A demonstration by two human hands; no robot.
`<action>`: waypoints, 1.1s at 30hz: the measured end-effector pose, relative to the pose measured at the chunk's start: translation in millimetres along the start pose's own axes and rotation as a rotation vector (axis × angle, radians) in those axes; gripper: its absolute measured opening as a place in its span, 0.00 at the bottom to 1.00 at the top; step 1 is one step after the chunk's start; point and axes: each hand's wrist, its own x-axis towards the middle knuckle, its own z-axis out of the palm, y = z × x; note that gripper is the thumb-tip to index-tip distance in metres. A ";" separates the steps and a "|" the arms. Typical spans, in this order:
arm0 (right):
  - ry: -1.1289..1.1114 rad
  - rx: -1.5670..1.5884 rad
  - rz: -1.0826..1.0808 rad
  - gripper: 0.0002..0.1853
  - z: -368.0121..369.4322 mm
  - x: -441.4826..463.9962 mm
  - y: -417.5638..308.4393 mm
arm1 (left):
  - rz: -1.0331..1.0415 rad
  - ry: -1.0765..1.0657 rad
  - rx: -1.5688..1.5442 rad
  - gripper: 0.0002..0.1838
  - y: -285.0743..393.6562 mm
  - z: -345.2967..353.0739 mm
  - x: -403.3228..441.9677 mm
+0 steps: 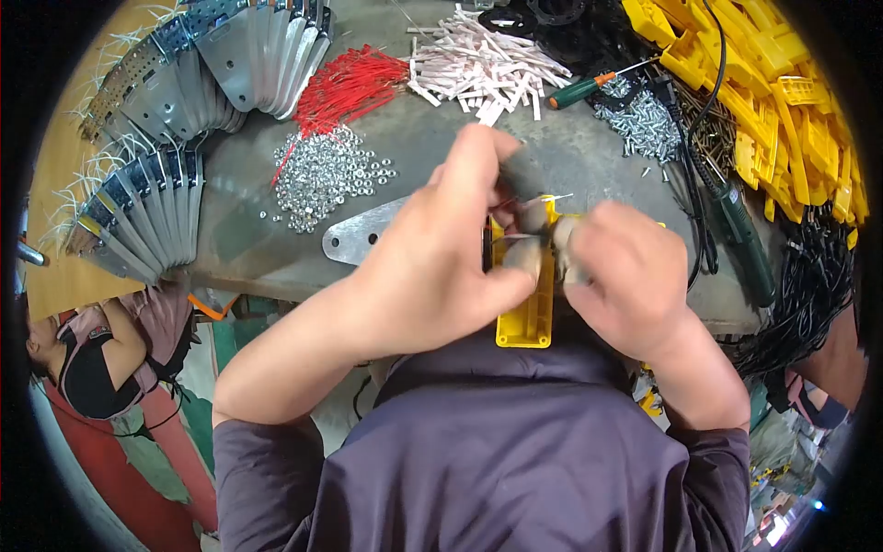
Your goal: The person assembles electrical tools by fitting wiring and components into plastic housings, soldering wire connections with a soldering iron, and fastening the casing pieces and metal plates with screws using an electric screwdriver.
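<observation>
A person (101,359) is off past the left side of the surface (244,216). Shiny metal plates (147,198) with thin white wires stand in fans by the left edge and the far left corner. Next comes a heap of little silver nuts (317,175), with a pile of red wires (354,83) behind it. One flat metal plate (349,237) lies nearer the front edge, and the left arm and hand cover part of it. White strips (487,60) are heaped by the far edge. Then there is a green and orange screwdriver (579,90), a pile of screws (644,124), and a dark green tool (743,244) near the right edge. Its black cord runs in front of some big yellow parts (796,110) at the far right corner.

The yellow case (524,327) is between the hands, over the middle of the front edge. The left hand (441,244) is half curled, thumb at the case. The right hand (630,267) is bent in more, fingers by the case's right side. Both are blurry, so I can't tell what the fingertips grip.
</observation>
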 end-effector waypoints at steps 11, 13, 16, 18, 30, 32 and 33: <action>-0.136 0.319 0.296 0.16 -2.6 -3.7 4.0 | 0.180 0.109 0.196 0.27 -3.1 4.9 -3.2; -0.150 0.226 0.158 0.17 -4.0 -0.7 4.0 | 0.166 0.055 0.156 0.29 -0.6 1.5 -2.8; -0.196 0.071 0.001 0.18 -10.7 0.7 5.2 | 0.095 0.010 0.011 0.33 3.9 -0.9 -2.6; -0.222 0.035 0.030 0.19 -11.5 4.2 13.4 | -0.010 0.038 -0.096 0.40 6.7 -5.8 -0.7; -0.160 0.751 0.399 0.11 -3.1 -5.7 6.0 | -0.166 0.069 0.024 0.31 4.7 -13.3 31.7; -0.051 1.049 0.573 0.08 -1.4 -5.5 5.6 | -0.192 0.021 -0.159 0.29 -0.2 -9.6 29.9; -0.020 1.108 0.536 0.07 -0.3 -4.5 8.3 | -0.158 0.036 -0.166 0.28 -4.7 -5.7 27.4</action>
